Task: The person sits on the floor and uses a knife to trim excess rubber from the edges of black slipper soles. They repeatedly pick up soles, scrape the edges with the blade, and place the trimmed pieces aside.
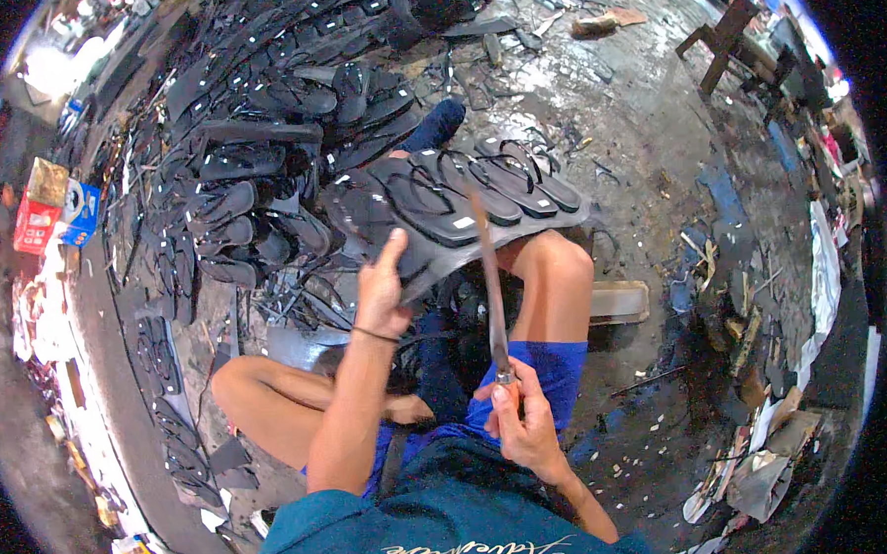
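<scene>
My left hand (381, 290) grips the near left edge of a black rubber sheet (358, 221); the thumb lies on top and the fingers underneath are hidden. Several black flip-flops (491, 194) with thong straps lie side by side on that sheet, small white labels on their soles. Whether they are joined to it I cannot tell. In my right hand (525, 422) is a long knife (494, 304), held by its orange-brown handle with the blade pointing away from me. The blade's far end overlaps the sheet's near edge in view; contact there cannot be made out.
Heaps of black flip-flops (227, 202) cover the floor to the left and far left. A wooden-handled brush (606, 22) lies at the back. A wooden stand (728, 47) is at the far right, a shallow tray (618, 302) beside my knee. Red and blue boxes (40, 220) sit left; scraps litter the right.
</scene>
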Available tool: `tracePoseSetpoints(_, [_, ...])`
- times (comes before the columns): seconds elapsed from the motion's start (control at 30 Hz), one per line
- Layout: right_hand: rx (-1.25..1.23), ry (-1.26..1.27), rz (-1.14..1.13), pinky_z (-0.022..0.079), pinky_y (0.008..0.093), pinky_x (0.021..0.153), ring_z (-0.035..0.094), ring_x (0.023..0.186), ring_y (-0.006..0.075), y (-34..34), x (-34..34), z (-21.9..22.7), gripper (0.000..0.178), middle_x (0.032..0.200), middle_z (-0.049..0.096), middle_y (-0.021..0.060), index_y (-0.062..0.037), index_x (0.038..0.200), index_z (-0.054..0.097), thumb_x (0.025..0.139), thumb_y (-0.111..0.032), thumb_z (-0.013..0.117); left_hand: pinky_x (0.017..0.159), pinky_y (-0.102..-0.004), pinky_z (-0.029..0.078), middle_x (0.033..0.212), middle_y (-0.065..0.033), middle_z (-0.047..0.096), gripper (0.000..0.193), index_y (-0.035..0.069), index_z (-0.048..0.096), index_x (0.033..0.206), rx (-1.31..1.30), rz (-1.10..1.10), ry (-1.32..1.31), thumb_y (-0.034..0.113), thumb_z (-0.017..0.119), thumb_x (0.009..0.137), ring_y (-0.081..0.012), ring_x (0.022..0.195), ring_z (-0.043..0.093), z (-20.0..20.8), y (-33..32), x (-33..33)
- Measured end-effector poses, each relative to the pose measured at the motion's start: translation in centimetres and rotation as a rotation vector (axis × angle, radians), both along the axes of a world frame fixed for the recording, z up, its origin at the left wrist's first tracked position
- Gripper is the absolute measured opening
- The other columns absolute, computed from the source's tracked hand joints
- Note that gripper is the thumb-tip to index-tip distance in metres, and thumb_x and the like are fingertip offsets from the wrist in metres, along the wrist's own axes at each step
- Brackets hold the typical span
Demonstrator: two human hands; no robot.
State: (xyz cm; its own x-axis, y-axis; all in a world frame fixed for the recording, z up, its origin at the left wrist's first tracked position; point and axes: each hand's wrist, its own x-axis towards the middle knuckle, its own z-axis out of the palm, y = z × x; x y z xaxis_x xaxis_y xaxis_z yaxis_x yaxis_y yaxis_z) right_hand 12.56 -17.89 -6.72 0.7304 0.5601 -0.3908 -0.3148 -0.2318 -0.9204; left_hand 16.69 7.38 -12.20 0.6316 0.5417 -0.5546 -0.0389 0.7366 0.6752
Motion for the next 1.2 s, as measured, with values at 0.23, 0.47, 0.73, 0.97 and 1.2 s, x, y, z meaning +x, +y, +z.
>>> tracePoseSetpoints(0.23, [-0.124,-0.249,0.243,0.050,0.0455,0.057,0.063,0.069,0.0416,3.9,1.4,-3.1,0.028,0.074,0.061,0.0197,-0.0022,0.117,0.045,0.095,-0.016,0.053,0.066,-0.0323,0.058,0.090,-0.0078,0.069,0.035,-0.001,0.063,0.102,0.078,-0.136,0.140,0.034,0.060,0.094,-0.0193,0.073,0.068,2.3,4.5,-1.8])
tracePoseSetpoints(0.47, [-0.120,-0.224,0.432,0.048,0.0508,0.061,0.062,0.071,0.0446,8.2,6.1,-4.9,0.029,0.073,0.062,0.0224,0.0020,0.108,0.041,0.096,-0.022,0.051,0.072,-0.0302,0.055,0.095,-0.0060,0.070,0.037,0.004,0.064,0.105,0.256,-0.166,0.221,0.038,0.055,0.095,-0.0161,0.080,0.068,0.6,3.3,-3.1])
tracePoseSetpoints(0.73, [-0.298,-0.450,0.422,0.050,0.0542,0.069,0.062,0.077,0.0464,10.7,8.1,-6.9,0.032,0.080,0.063,0.0287,0.0055,0.088,0.055,0.092,-0.026,0.054,0.065,-0.0297,0.055,0.089,-0.0024,0.068,0.030,0.009,0.061,0.104,0.081,-0.018,0.151,0.037,0.057,0.095,-0.0151,0.072,0.066,0.2,-0.8,-2.3])
tracePoseSetpoints(0.97, [-0.492,-0.472,0.580,0.050,0.0518,0.076,0.061,0.087,0.0461,12.0,8.6,-8.5,0.025,0.090,0.064,0.0274,0.0022,0.096,0.062,0.084,-0.020,0.062,0.075,-0.0305,0.055,0.101,-0.0040,0.066,0.026,0.006,0.058,0.112,-0.063,0.030,0.089,0.027,0.056,0.097,-0.0154,0.086,0.065,-0.4,-1.4,-2.8])
tracePoseSetpoints(1.2, [-0.406,-0.859,0.595,0.042,0.0484,0.099,0.051,0.118,0.0397,13.6,7.7,-15.9,0.046,0.132,0.051,0.0207,-0.0050,0.125,0.054,0.086,-0.029,0.059,0.047,-0.0235,0.046,0.085,0.0011,0.069,0.031,0.012,0.065,0.096,-0.075,0.043,0.109,0.042,0.056,0.094,-0.0101,0.062,0.063,-0.2,-2.2,-2.4])
